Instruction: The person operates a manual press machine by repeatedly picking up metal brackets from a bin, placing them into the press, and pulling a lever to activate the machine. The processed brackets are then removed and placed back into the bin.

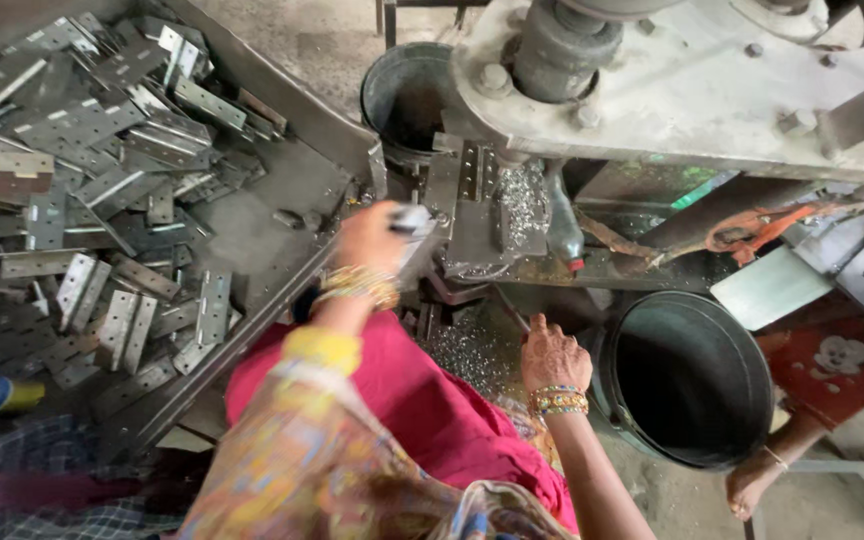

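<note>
My left hand (370, 238) is blurred with motion and holds a flat metal hinge plate (414, 232) close to the press bed (477, 215). My right hand (553, 357) rests lower down, fingers curled, with nothing seen in it, beside a heap of metal shavings (467, 352). Both wrists carry bangles. A pink cloth (402, 400) covers my lap below the hands.
A sloped tray (282, 190) at the left holds several loose hinge plates (102, 180). The grey press machine (672, 80) stands at the top right. One dark bucket (687, 378) stands at the right, another (407, 95) behind. Another person's hand (752, 485) and foot are at the bottom right.
</note>
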